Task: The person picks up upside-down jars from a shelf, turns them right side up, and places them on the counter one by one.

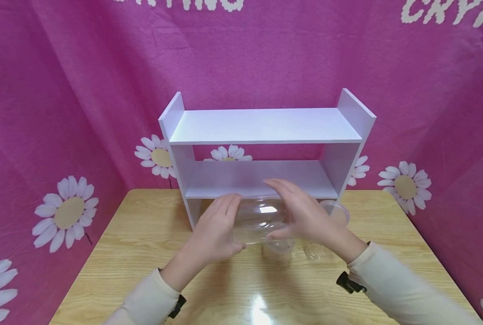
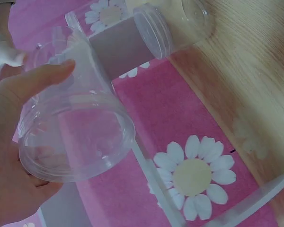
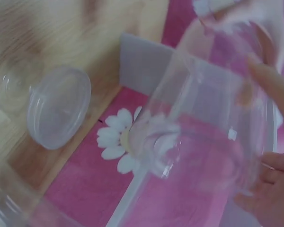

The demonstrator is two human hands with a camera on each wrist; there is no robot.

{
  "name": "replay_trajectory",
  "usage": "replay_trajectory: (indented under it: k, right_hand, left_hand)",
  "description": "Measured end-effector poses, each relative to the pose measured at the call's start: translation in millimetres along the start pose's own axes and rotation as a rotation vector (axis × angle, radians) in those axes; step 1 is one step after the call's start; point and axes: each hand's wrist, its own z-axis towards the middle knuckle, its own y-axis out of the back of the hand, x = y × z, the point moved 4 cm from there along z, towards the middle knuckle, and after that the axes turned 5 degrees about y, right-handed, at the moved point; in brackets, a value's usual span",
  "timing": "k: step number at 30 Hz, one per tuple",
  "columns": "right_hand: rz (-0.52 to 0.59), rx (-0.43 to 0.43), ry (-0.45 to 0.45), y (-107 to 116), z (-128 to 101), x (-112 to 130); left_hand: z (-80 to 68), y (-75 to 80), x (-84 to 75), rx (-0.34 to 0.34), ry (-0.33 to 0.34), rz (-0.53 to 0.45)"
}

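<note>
A large clear plastic cup (image 1: 260,219) lies sideways in the air between both hands, just in front of the white shelf unit (image 1: 265,127). My left hand (image 1: 218,225) holds its wide open end, thumb (image 2: 43,78) over the wall and palm beneath. From the other side, my right hand (image 1: 297,212) grips it with fingers on top and thumb below. In the left wrist view the cup (image 2: 75,135) opens toward the camera. The right wrist view has the cup (image 3: 208,130) blurred, with fingertips (image 3: 270,201) at its rim.
On the wooden table (image 1: 144,253) below the hands stand a small clear cup (image 1: 279,249) and another clear piece (image 1: 314,252). A wider clear tub (image 1: 337,212) sits by the shelf's right leg. Pink daisy cloth (image 1: 62,135) surrounds the table.
</note>
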Motion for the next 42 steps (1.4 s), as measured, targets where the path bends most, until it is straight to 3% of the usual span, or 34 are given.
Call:
replay_trajectory:
  k: [4, 8, 12, 17, 20, 26, 31, 33, 36, 42]
  right_hand:
    - [-0.202, 0.032, 0.071, -16.0, 0.6, 15.0]
    - [-0.314, 0.007, 0.100, -25.7, 0.2, 23.2]
    - [-0.325, -0.024, 0.087, -28.6, 0.0, 24.6]
    - [-0.255, -0.023, 0.021, -24.9, -0.9, 18.3]
    - [-0.178, -0.021, -0.046, -20.9, -2.3, 11.2]
    - [0.079, -0.078, -0.154, -18.3, -6.1, -0.8]
    - [0.291, -0.083, -0.250, -24.4, -9.0, -3.8]
    - [0.384, -0.061, -0.296, -29.1, -10.7, -3.8]
    - [0.513, -0.031, -0.340, -38.6, -13.8, -2.3]
    - [0.651, -0.075, -0.297, -55.5, -19.5, 2.6]
  left_hand:
    - [-1.8, 1.5, -6.7, -0.044, -0.052, 0.092]
    - [-3.7, 2.8, -11.7, -0.077, -0.080, 0.171]
    - [-6.2, 2.6, -12.2, -0.092, -0.090, 0.192]
    - [-6.4, 5.6, -6.2, -0.115, -0.053, 0.083]
    - [-6.9, 10.2, 2.5, -0.136, 0.045, -0.110]
    - [-13.0, 10.2, 22.6, -0.199, 0.314, -0.662]
    - [-12.8, 0.5, 28.7, -0.104, 0.430, -1.092]
    - [-11.6, -2.4, 28.6, -0.063, 0.455, -1.227]
    - [-8.8, -5.2, 25.8, -0.033, 0.438, -1.385]
    - [-7.7, -7.3, 17.2, -0.042, 0.410, -1.496]
